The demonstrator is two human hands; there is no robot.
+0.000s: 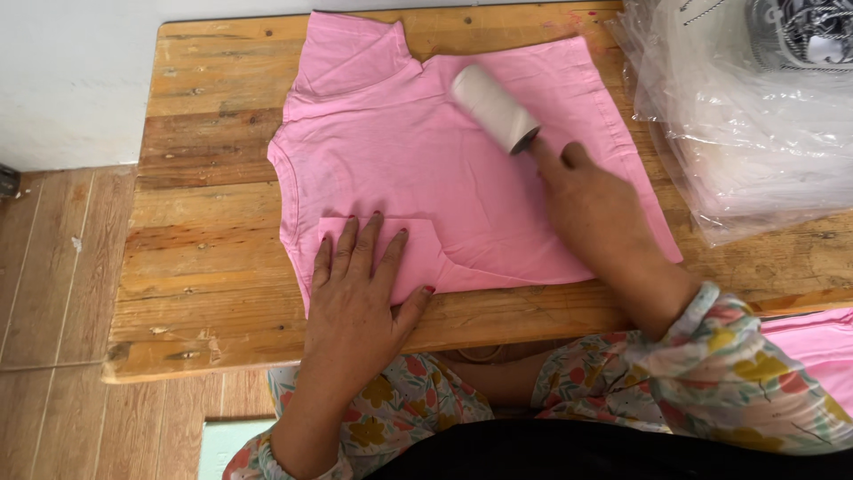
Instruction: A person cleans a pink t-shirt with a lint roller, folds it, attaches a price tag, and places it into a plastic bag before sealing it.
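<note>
**Pink shirt, roller up at its far side**

Pink cloth covers the middle of the wooden table [204,267]: a small shirt [426,169] lies flat, 1 sleeve pointing to the far edge and the other folded in over the body near the front edge. It lies straight ahead of the person, its length running from left to right across the boards.

The left hand [355,284] lies palm down on the folded sleeve, fingers [351,240] spread apart and flat, gripping nothing; it only presses the cloth to the table. The thumb reaches out to the right along the lower hem.

The right hand [586,200] reaches farther out and holds a lint roller [493,108]. The grip itself is mostly hidden behind the back of the hand: 2 fingers are seen stretched toward the dark end of the roll, and the rest seem closed about a handle that does not show. The white roll rests on the upper part of the shirt, near the far sleeve. Its long axis runs on a slant, from upper left to lower right, with the near end at the fingertips. So the roller lies up and to the left of the right hand, and well apart from the left, which sits at the near left corner of the shirt.

At the right, a stack of clear plastic bags [755,133] lies on the table, just beside the shirt. More pink cloth [817,342] shows below the table edge at the right.
</note>
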